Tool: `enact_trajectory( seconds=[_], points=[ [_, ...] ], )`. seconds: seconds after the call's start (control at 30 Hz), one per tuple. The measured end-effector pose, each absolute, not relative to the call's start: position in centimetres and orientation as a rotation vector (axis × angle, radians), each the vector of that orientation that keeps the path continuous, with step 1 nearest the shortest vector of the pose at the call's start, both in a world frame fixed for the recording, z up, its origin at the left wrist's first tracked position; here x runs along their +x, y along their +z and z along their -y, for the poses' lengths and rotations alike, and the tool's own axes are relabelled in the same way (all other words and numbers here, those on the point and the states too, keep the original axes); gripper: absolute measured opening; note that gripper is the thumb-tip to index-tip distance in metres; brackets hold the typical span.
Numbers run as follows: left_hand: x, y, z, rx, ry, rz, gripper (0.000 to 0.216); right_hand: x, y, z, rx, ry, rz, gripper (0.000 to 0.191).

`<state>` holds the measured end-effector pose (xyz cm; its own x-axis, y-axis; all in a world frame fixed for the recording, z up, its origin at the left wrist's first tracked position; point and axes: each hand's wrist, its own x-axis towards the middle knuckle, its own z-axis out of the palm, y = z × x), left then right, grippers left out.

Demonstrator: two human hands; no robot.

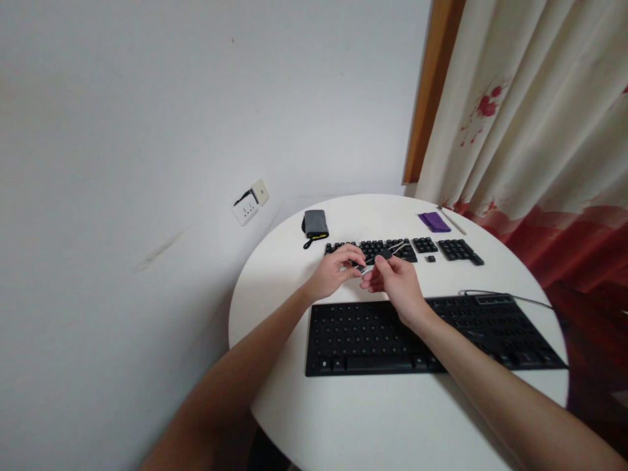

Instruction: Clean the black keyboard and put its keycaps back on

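My right hand is closed on a keycap puller with a small black handle and thin metal wires at both ends. My left hand meets it from the left, thumb and fingers pinched around a small black keycap by the near wire end. Both hands are held above the far edge of a black keyboard. Bare switches show across its left part. Behind the hands, loose black keycaps lie in rows, partly hidden by my fingers.
More keycaps lie grouped at the right, with a single keycap apart. A grey folded cloth, a purple cloth and a thin brush-like stick rest at the back of the round white table. The keyboard's cable curls rightward.
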<state>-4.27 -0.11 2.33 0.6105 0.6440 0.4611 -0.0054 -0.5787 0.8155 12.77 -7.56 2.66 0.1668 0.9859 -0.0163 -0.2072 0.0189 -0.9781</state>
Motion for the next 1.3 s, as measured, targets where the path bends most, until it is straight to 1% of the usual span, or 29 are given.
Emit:
enact_trajectory(
  seconds=[0.07, 0.17, 0.3, 0.53, 0.7, 0.87, 0.93, 0.97, 1.07, 1.1, 1.13, 1.2, 1.3],
  points=[
    [-4.2, 2.2, 0.2, 1.978, 0.941, -0.458, 0.033, 12.9, 3.2, 7.7, -1.192, 1.19, 0.957, 0.033],
    [-3.9, 2.1, 0.5, 1.899, 0.869, -0.44, 0.033, 13.4, 3.6, 7.8, -1.265, 1.071, 1.144, 0.032],
    [-3.0, 1.7, 1.1, 1.729, 0.931, -0.502, 0.031, 14.1, 3.8, 7.8, -1.228, 0.907, 1.271, 0.03],
    [-1.7, 1.0, 1.8, 1.74, 1.233, -0.682, 0.013, 14.1, 3.7, 7.5, -1.212, 0.995, 1.171, 0.033],
    [-1.0, 0.7, 2.2, 1.548, 1.312, -0.797, 0.017, 13.7, 3.9, 7.9, -1.191, 0.982, 1.149, 0.032],
    [-1.6, 1.9, 1.9, 1.595, 1.442, -0.77, 0.018, 13.6, 4.2, 7.9, -1.201, 1.16, 0.926, 0.03],
    [-2.7, 2.7, 1.2, 1.595, 1.451, -0.787, 0.022, 13.8, 4.2, 7.6, -1.194, 1.168, 0.876, 0.029],
    [-3.6, 3.1, 0.6, 1.594, 1.425, -0.817, 0.025, 14.0, 4.1, 7.5, -1.193, 1.148, 0.871, 0.028],
    [-6.9, 3.5, -1.5, 1.761, 1.101, -0.984, 0.037, 14.5, 4.1, 7.2, -1.192, 1.068, 0.886, 0.03],
    [-8.0, 3.3, -2.2, 1.835, 0.99, -1.078, 0.035, 14.6, 4.1, 7.1, -1.191, 1.043, 0.895, 0.031],
    [-9.0, 3.1, -2.8, 1.91, 0.848, -1.181, 0.028, 14.8, 4.0, 7.1, -1.191, 1.018, 0.905, 0.031],
    [-10.6, 2.5, -3.6, 1.996, 0.579, -1.305, 0.02, 14.9, 4.0, 7.0, -1.194, 0.983, 0.928, 0.032],
    [-11.4, 1.9, -3.8, 2.111, 0.404, -1.323, 0.017, 15.0, 3.8, 6.9, -1.206, 0.952, 0.965, 0.031]
  ],
)
